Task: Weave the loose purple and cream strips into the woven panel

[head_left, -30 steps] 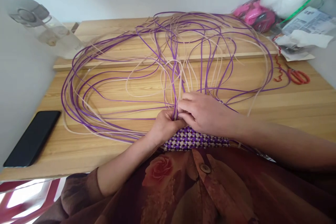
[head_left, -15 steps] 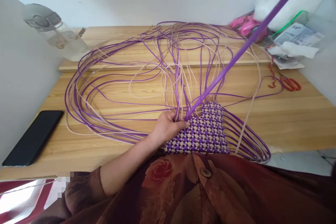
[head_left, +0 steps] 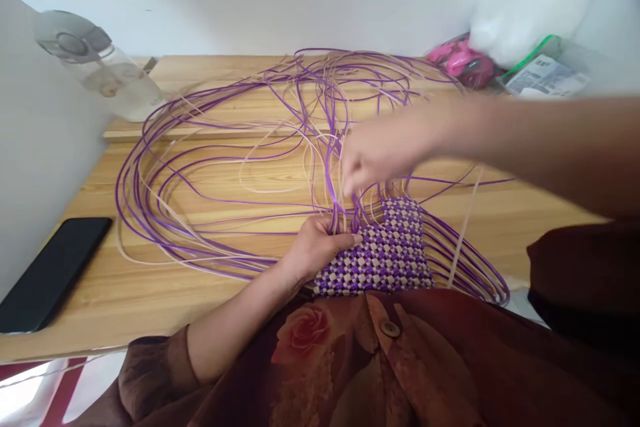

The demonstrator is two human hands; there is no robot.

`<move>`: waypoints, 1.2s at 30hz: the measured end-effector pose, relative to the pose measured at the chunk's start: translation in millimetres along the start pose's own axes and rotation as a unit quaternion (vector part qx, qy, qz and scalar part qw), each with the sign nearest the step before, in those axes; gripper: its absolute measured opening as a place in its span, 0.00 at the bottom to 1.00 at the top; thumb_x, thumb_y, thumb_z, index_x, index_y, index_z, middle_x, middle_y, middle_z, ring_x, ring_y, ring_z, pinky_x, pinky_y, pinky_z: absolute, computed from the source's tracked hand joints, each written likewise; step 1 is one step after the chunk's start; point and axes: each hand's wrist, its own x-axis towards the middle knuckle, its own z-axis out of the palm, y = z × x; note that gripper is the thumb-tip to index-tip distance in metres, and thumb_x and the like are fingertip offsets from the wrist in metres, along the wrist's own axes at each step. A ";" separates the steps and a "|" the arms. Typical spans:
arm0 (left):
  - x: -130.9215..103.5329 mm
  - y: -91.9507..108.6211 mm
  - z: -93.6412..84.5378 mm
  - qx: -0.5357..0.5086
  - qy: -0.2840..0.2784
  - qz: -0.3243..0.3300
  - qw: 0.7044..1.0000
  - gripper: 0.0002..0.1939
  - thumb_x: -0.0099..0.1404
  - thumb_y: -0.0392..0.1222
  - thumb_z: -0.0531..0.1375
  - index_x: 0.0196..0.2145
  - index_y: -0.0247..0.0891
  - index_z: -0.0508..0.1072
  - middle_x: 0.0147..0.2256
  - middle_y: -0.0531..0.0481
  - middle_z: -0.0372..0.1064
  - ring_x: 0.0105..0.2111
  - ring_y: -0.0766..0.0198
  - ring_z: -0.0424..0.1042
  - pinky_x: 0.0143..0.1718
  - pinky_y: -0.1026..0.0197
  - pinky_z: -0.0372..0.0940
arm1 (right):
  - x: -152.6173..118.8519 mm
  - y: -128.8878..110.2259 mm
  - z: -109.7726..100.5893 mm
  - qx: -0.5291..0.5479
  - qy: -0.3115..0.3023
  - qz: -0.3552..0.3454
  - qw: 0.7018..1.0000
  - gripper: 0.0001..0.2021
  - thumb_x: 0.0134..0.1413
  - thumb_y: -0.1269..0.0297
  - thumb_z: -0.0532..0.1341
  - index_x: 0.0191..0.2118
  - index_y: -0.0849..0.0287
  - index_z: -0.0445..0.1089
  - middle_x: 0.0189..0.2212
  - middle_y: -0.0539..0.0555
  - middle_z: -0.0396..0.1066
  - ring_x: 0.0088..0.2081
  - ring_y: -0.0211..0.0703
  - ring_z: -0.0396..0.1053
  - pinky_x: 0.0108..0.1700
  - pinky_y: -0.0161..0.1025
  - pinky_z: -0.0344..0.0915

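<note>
A purple-and-beige checkered woven piece (head_left: pixel 390 250) lies at the table's front edge against my body, loose strands running out from its far and side edges. My left hand (head_left: pixel 320 247) grips its upper left edge, thumb on top and fingers hidden beneath. Blurred by motion, my right hand (head_left: pixel 377 153) hovers just beyond the weave with curled fingers, among upright purple strands (head_left: pixel 330 177) and beige ones. Whatever its fingers hold cannot be made out. Long strands (head_left: pixel 135 193) sweep in a wide loop to the left, and more strands (head_left: pixel 470 253) bend round on the right.
A black phone (head_left: pixel 55 273) lies at the left of the wooden table (head_left: pixel 165 300). Behind it stands a clear water bottle (head_left: pixel 107 73) with a grey lid. At the back right are a pink item in plastic (head_left: pixel 463 60) and a packet with a green edge (head_left: pixel 545 73).
My right hand has come into view from the right and is over the strands. The purple strand stretched taut to the upper right no longer shows there. My left hand keeps its hold.
</note>
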 end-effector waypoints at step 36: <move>-1.6 1.6 -4.3 -0.099 0.044 -0.040 0.993 0.12 0.47 0.34 0.69 0.33 0.35 0.78 0.32 0.50 0.76 0.34 0.60 0.73 0.40 0.59 0.64 | -4.3 -25.5 55.3 0.113 0.041 -0.129 0.984 0.07 0.56 0.71 0.59 0.30 0.61 0.73 0.23 0.48 0.69 0.25 0.33 0.60 0.29 0.34 0.47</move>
